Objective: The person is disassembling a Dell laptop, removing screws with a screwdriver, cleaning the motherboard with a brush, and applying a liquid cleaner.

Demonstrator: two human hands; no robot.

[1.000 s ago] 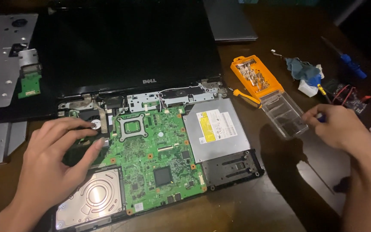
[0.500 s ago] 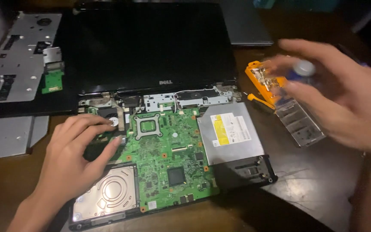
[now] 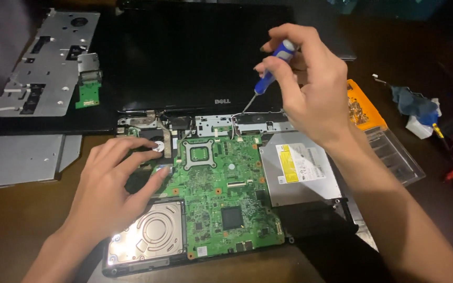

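An opened laptop lies on the table with its green motherboard (image 3: 221,194) bare, a silver hard drive (image 3: 150,233) at the lower left and a silver optical drive (image 3: 300,170) on the right. My left hand (image 3: 114,186) rests flat on the cooling fan area at the board's left, fingers spread. My right hand (image 3: 308,86) grips a blue-handled screwdriver (image 3: 268,76), its thin tip pointing down at the metal hinge strip (image 3: 237,123) just below the dark screen (image 3: 195,57).
A grey metal frame plate (image 3: 48,63) with a small green board (image 3: 87,94) lies at the upper left, a flat grey panel (image 3: 22,160) below it. An orange bit case (image 3: 363,107) with a clear lid (image 3: 399,157) and loose tools sit at the right.
My right hand came in from the right side of the table with the screwdriver and now holds it over the hinge strip. The left hand has stayed on the fan area.
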